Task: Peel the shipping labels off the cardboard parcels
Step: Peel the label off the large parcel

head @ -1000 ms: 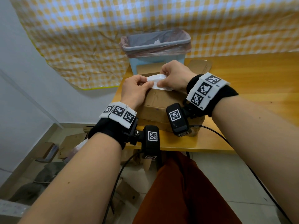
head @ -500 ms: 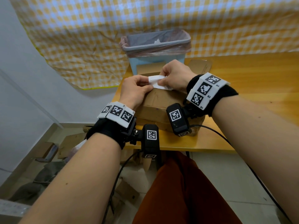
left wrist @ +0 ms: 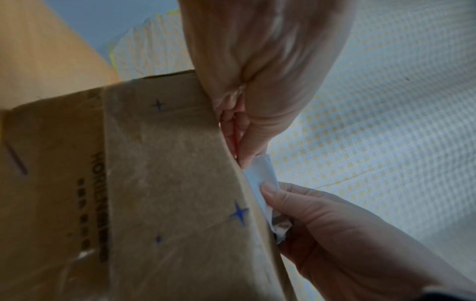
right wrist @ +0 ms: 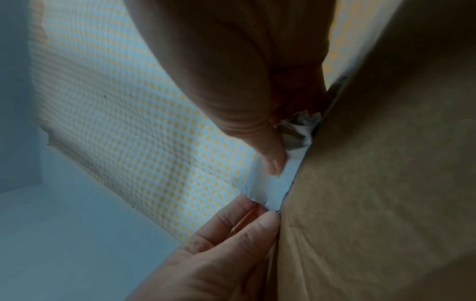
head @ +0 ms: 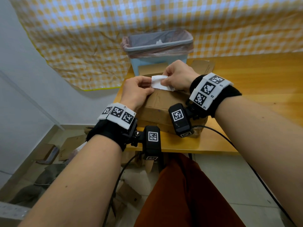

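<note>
A brown cardboard parcel (head: 164, 104) lies on the near left corner of the wooden table (head: 262, 76). A white shipping label (head: 158, 82) stands partly peeled up from the parcel's far top edge. My left hand (head: 150, 86) pinches the label's left edge, thumb on the near side. My right hand (head: 164, 81) pinches its right part, where the paper is crumpled. In the left wrist view the label (left wrist: 262, 177) shows between the left thumb and the right hand, beside the parcel's side (left wrist: 167, 183). In the right wrist view the label (right wrist: 275, 183) is still stuck along the parcel (right wrist: 386, 183).
A light blue bin (head: 157, 46) with a pink liner stands just behind the parcel. An open cardboard box (head: 203, 66) sits behind my right hand. Yellow checked cloth (head: 82, 46) hangs on the wall. Cardboard scraps (head: 49, 151) lie on the floor at left.
The label, curled in a loop a second ago, now stands flatter and more upright between both hands. My hands have barely shifted.
</note>
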